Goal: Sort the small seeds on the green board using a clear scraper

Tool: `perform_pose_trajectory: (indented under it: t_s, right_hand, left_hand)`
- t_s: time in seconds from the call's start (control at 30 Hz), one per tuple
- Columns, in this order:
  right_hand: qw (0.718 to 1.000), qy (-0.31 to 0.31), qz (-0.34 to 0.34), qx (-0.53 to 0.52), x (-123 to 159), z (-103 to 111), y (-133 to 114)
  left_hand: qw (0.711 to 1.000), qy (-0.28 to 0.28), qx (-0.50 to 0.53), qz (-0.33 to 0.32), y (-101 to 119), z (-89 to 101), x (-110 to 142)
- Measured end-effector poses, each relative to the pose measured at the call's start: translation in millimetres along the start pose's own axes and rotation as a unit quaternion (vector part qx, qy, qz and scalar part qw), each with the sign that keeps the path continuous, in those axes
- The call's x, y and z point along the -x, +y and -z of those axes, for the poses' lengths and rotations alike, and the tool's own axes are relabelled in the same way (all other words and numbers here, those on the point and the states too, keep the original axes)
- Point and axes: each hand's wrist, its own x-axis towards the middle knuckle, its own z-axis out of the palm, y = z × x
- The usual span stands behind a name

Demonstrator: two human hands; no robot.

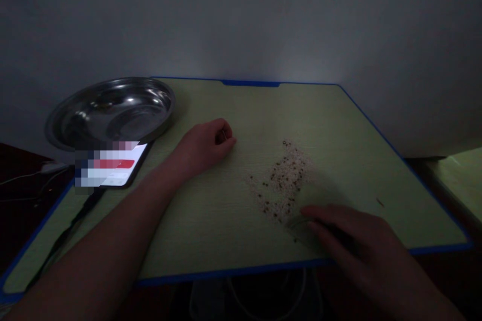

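A loose heap of small pale grains [284,180] lies on the table, with several larger dark bits scattered through it. My left hand [211,143] rests on the tabletop left of the heap, its fingers curled in; whatever may be inside is hidden. At the heap's near right edge is my right hand [350,241], thumb and forefinger pinched together. A faint, thin, pale thing [296,224] shows at those fingertips, too dim to name.
A shiny metal basin [109,115] stands at the back left of the blue-edged table [244,103]. A lit phone [116,173] lies before it, a dark strap [71,225] trailing nearby. A thin reddish-brown sliver [380,202] lies at right. Behind is a pale wall [241,20].
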Motion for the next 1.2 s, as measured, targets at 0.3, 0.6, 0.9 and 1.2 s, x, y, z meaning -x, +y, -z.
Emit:
perform_pose_trajectory:
  t_s: [0.3, 0.6, 0.9, 1.2]
  right_hand:
    - [0.999, 0.006, -0.033, 0.02, 9, 4, 8]
    - [1.0, 0.002, 0.024, -0.014, 11, -6, -11]
    - [0.997, -0.001, 0.054, -0.062, 3, -6, -23]
    - [1.0, 0.012, 0.016, 0.006, -5, -6, -3]
  left_hand:
    - [1.0, 0.004, -0.006, -0.007, -1, 0.0, 0]
    - [1.0, 0.002, -0.005, -0.008, -3, -1.1, -1]
    - [1.0, 0.001, 0.006, -0.005, 1, 1.0, 0]
    - [1.0, -0.001, 0.002, -0.009, -2, 0.3, 0]
